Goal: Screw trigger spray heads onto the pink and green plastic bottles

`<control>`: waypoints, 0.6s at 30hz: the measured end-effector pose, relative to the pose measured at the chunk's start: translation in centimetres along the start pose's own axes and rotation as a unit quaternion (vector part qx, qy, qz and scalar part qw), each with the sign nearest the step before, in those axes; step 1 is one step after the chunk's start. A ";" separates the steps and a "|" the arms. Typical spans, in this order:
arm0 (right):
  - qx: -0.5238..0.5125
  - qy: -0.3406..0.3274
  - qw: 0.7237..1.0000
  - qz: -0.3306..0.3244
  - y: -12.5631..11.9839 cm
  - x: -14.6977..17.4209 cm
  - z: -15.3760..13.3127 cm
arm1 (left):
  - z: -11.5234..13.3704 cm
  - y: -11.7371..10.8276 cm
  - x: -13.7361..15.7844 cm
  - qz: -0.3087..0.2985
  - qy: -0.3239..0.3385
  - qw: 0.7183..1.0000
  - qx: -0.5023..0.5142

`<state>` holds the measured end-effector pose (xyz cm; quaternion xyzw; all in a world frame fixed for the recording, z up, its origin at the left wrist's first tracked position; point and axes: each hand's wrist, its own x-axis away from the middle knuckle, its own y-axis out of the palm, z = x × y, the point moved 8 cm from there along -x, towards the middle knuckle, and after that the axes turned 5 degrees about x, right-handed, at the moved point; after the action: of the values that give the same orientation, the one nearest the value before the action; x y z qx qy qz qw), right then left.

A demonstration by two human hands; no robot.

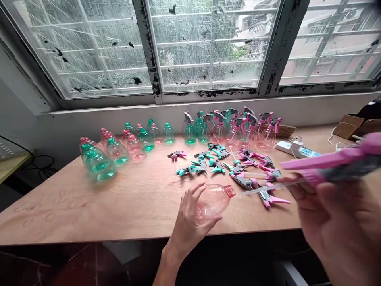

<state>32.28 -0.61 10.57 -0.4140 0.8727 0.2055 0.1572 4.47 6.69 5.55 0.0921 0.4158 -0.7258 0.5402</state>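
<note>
My left hand (189,216) is closed around a clear pink bottle (212,200), tilted so its open threaded neck points right. In my right hand (342,226), close to the camera and somewhat blurred, is a pink and grey spray trigger head (333,161). Its thin clear dip tube (268,186) points left toward the bottle's mouth, apart from it. Beyond both hands lie several loose spray heads, some teal and grey (202,167), others pink and grey (268,194).
Several open green and pink bottles (116,151) stand at the table's left. Bottles with spray heads fitted (220,127) are grouped along the wall. A white power strip (297,150) and a cardboard box (348,125) sit at the right. The wooden table's front edge (89,240) runs below.
</note>
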 end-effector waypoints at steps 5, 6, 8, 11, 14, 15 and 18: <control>-0.096 0.078 0.990 -0.070 5.0 0.9 3.0 | 0.1 0.2 0.2 -0.027 0.011 0.999 0.023; -0.091 0.102 0.985 -0.100 5.4 1.2 4.2 | 0.0 0.3 0.2 -0.032 0.006 0.999 0.033; -0.058 0.146 0.975 -0.156 5.5 2.1 6.6 | -0.4 0.4 0.2 -0.049 -0.021 0.997 0.064; -0.008 0.180 0.969 -0.167 4.1 3.0 9.4 | -1.4 0.8 0.4 -0.074 -0.083 0.985 0.135; 0.017 0.191 0.969 -0.153 2.8 3.3 11.4 | -2.2 0.9 0.5 -0.068 -0.134 0.972 0.178; 0.021 0.200 0.967 -0.154 2.6 3.3 12.0 | -2.5 0.9 0.5 -0.061 -0.151 0.970 0.182; 0.010 0.232 0.958 -0.169 2.9 3.2 13.3 | -3.4 0.8 0.6 -0.043 -0.196 0.960 0.197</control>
<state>29.49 5.47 -1.72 -0.5906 0.8042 0.0654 -0.0134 3.88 8.61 2.64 0.0344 0.1545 -0.8197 0.5505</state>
